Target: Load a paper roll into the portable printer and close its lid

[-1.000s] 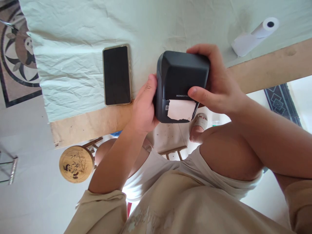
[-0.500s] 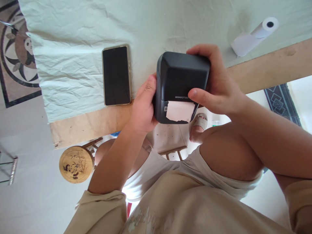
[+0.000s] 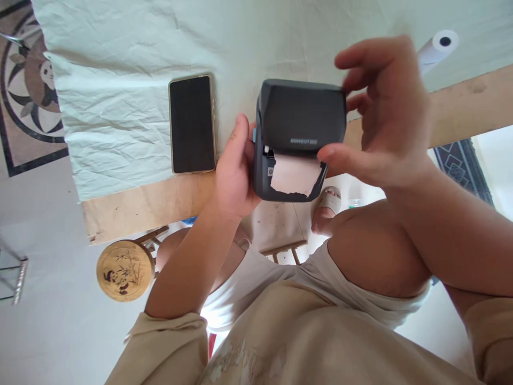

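A black label printer (image 3: pixel 306 115) is held over the table's front edge, its lid raised a little above the body. A torn-edged strip of paper (image 3: pixel 296 176) sticks out of its front. My left hand (image 3: pixel 236 171) grips the printer's left side, with its fingers partly hidden underneath. At the right side is my right hand (image 3: pixel 388 117), slightly blurred, its fingers spread apart. Its thumb tip lies at the lid's front right corner; whether it touches, I cannot tell. To the left of the printer, a phone (image 3: pixel 192 124) with a dark screen lies on the pale green cloth (image 3: pixel 120 64).
A white paper roll (image 3: pixel 438 48) rests on the cloth at the far right, partly covered by my right hand. The table's wooden edge (image 3: pixel 148 206) runs below the cloth. A round wooden stool (image 3: pixel 125 270) stands on the floor at left.
The printer's lid has lifted, opening a gap above the paper strip. My right hand has loosened from the printer's right side, its fingers moving up and right. My left hand keeps its hold.
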Available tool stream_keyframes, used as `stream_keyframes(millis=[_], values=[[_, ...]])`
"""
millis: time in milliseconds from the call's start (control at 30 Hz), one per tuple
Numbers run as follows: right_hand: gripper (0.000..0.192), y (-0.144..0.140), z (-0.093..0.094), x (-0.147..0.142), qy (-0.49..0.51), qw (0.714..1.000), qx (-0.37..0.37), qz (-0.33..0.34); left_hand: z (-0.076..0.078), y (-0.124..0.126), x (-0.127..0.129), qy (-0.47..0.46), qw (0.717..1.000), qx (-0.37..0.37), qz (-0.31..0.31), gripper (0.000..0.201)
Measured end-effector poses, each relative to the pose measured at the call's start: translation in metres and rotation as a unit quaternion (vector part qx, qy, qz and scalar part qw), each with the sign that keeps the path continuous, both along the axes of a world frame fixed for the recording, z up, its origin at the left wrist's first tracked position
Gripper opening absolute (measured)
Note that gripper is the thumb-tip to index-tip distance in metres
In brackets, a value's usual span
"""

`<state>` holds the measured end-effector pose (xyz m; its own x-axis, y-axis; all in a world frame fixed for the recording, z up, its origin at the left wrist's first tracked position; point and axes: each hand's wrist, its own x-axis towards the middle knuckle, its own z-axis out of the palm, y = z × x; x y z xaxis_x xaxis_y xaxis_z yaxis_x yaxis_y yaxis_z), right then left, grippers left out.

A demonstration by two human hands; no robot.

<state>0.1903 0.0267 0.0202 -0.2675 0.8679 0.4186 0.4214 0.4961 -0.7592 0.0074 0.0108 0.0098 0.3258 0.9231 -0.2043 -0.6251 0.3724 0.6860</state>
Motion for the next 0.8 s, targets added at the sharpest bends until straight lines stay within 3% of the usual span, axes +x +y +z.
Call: stream_keyframes(millis=[100, 167, 200, 333, 433, 567, 633, 800], values=[[0.037, -0.011, 0.014, -0.010, -0.003, 0.992, 0.080, -0.102, 0.006, -0.002, 0.004, 0.033, 0.999, -0.014, 0.010, 0.029], [0.029, -0.015, 0.023, -0.011, -0.021, 0.983, 0.055, -0.174, 0.007, -0.003, 0.005, 0.062, 0.998, -0.019, 0.015, 0.023], [0.032, -0.014, 0.026, -0.009, -0.026, 0.984, 0.020, -0.178, 0.006, -0.003, 0.005, 0.071, 0.997, -0.018, 0.014, 0.024], [0.058, 0.007, 0.026, 0.012, -0.026, 0.986, -0.166, 0.000, 0.000, -0.003, 0.001, 0.076, 0.997, 0.011, -0.002, 0.030], [0.062, 0.022, 0.020, 0.024, -0.016, 0.975, -0.216, 0.055, -0.002, -0.002, -0.001, 0.076, 0.997, 0.024, -0.020, 0.030], [0.055, 0.012, 0.019, 0.015, -0.029, 0.985, -0.166, 0.042, 0.001, -0.003, -0.002, 0.094, 0.995, 0.027, -0.034, 0.026], [0.047, 0.000, 0.022, 0.004, -0.083, 0.989, -0.121, 0.008, 0.002, -0.003, -0.002, 0.096, 0.994, 0.025, -0.035, 0.025], [0.030, -0.015, 0.028, -0.012, -0.300, 0.950, -0.053, -0.067, 0.003, -0.003, -0.001, 0.080, 0.996, 0.029, -0.040, 0.021]])
